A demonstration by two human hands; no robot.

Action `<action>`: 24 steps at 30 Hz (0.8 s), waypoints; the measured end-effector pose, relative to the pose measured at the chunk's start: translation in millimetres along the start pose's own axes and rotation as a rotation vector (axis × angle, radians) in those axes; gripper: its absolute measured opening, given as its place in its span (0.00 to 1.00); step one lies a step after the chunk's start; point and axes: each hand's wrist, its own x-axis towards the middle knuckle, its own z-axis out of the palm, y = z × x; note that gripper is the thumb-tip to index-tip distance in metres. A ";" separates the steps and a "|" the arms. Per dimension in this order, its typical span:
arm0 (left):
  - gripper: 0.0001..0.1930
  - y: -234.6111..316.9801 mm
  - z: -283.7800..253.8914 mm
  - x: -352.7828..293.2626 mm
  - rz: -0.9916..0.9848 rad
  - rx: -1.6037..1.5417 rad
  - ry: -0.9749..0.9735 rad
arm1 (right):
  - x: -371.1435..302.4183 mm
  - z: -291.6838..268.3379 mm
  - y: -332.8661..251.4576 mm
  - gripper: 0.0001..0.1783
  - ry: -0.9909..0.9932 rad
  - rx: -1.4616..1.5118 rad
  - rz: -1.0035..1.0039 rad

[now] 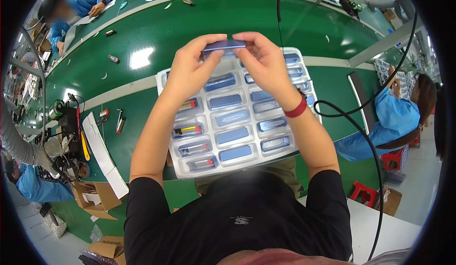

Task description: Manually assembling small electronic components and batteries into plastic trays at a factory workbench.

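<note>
Between both hands, above the far part of a white moulded tray (179, 172), is a slim blue rectangular casing (224, 45). My left hand (194, 60) grips its left end with thumb and fingers. The fingers and thumb of my right hand (263, 60) close on its right end. Similar blue casings (232, 118) lie in the tray's middle and right columns. In the left column sit small assemblies with yellow, black and red parts (186, 131). My hands and forearms hide some of the tray's pockets.
A black cable (354, 115) loops over the bench at the right. On the left lie a long white strip (105, 153), a yellow-handled tool (85, 145) and loose small parts (119, 122). People in blue smocks work at far left (90, 4) and right (399, 113).
</note>
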 end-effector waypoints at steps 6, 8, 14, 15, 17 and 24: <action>0.30 9.9 3.0 -1.4 -0.013 -0.330 -0.062 | -12.4 1.7 -21.9 0.13 0.077 0.595 0.502; 0.29 13.2 2.7 -1.5 -0.048 -0.275 -0.083 | -14.9 -2.6 -15.7 0.13 0.053 0.465 0.454; 0.29 15.3 2.8 -3.9 0.051 -0.072 -0.139 | 3.7 -13.0 -33.1 0.16 0.074 -0.060 -0.036; 0.29 14.3 3.5 -4.0 0.049 -0.072 -0.137 | 5.9 -11.2 -37.1 0.16 0.049 -0.064 -0.084; 0.28 11.8 3.9 -4.5 0.110 -0.084 -0.114 | 7.0 -8.2 -41.0 0.16 0.020 -0.066 -0.133; 0.28 13.2 4.4 -5.5 0.109 0.018 -0.136 | 3.4 -3.3 -40.8 0.16 0.005 -0.027 0.010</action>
